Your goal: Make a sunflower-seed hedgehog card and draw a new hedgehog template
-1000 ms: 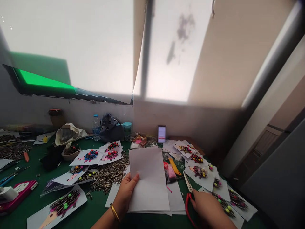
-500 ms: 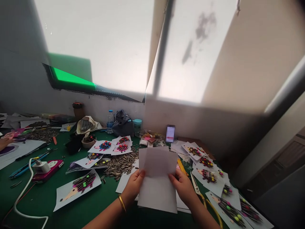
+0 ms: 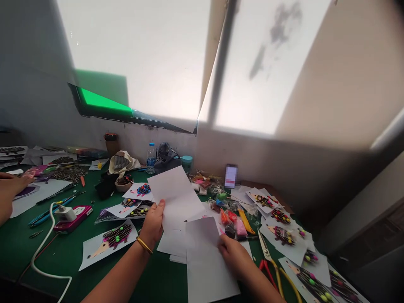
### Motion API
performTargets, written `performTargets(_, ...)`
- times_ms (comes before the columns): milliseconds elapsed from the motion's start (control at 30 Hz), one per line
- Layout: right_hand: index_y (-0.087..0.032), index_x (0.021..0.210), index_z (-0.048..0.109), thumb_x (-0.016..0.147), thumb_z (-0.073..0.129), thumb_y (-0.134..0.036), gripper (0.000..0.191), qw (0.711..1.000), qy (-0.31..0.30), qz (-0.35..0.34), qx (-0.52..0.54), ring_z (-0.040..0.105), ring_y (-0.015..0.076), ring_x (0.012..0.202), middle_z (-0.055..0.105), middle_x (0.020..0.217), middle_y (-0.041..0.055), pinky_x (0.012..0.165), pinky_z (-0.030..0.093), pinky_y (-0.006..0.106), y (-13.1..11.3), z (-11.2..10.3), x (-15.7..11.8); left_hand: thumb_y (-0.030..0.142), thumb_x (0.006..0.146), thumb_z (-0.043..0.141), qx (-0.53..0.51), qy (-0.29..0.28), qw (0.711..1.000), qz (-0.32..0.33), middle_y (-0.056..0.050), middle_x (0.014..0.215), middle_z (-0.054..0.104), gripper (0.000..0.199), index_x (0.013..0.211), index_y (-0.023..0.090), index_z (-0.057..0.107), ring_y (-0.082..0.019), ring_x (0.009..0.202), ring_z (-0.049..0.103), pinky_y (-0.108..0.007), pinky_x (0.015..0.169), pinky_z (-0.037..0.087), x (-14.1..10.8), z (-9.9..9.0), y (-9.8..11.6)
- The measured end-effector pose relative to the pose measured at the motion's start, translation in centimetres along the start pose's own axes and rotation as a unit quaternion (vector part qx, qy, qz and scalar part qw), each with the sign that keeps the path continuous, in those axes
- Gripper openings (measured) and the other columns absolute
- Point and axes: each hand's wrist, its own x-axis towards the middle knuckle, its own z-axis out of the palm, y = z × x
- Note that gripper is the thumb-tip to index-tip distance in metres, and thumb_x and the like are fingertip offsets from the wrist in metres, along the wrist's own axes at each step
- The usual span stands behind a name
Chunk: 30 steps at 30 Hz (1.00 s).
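My left hand [image 3: 153, 223], with a gold bangle on the wrist, grips a blank white sheet of paper [image 3: 176, 195] by its left edge, thumb on top. A second white sheet [image 3: 208, 265] is pinched at its right edge by my right hand [image 3: 235, 254] and stands lower and nearer to me. The two sheets are separate, one partly in front of the other. Under them lie more white papers [image 3: 178, 257]. Just right of my right hand are yellow-handled scissors [image 3: 267, 252] and a red-handled tool [image 3: 268, 271], partly hidden by my forearm.
Hedgehog pictures with seed spines [image 3: 115, 237] lie on the green table, others [image 3: 280, 235] at right. Clay packets [image 3: 240, 225] and a yellow cutter [image 3: 246, 221] sit behind my right hand. A power strip [image 3: 74, 219] with a white cable is at left, near another person's hand [image 3: 14, 189].
One half-metre-away view shift leftward aside, my hands have moved apart: the paper held between both is now two sheets, one lifted left, one lowered right. Clay packets behind are uncovered.
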Motion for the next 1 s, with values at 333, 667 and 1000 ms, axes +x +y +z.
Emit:
performTargets(333,-0.02,0.085,0.065,0.081,0.056,-0.011,0.014,0.978,-0.065,-0.159,-0.115,0.061,0.0198,0.08,0.065,0.091,0.0053,0.065,0.035,0.026,-3.5,-1.1,4.5,0.031,0.083,0.067,-0.028,-0.007,0.999,-0.023,-0.011,0.095,0.072,0.03,0.111,0.019,0.061,-0.027,0.084,0.071,-0.037,0.074,0.058,0.6,2.6,-1.5)
performTargets(667,-0.028,0.117,0.059,0.087,0.052,-0.011,0.035,0.977,0.039,-0.165,-0.128,0.056,0.0243,0.105,0.064,0.11,0.0059,0.086,0.042,0.034,-2.5,2.3,4.6,0.031,0.084,0.065,-0.056,-0.043,0.995,-0.076,-0.008,0.089,0.075,0.036,0.116,0.016,0.058,-0.023,0.078,0.073,-0.033,0.071,0.058,0.9,3.4,-4.2)
performTargets(1000,-0.028,0.138,0.049,0.083,0.064,-0.032,0.057,0.973,0.044,-0.22,-0.059,0.042,0.031,0.131,0.048,0.145,0.009,0.108,0.033,0.047,-2.0,2.9,3.0,0.039,0.079,0.071,-0.061,-0.052,0.995,-0.064,-0.009,0.093,0.076,0.047,0.118,0.016,0.06,-0.023,0.078,0.073,-0.034,0.075,0.058,1.8,3.9,-4.8)
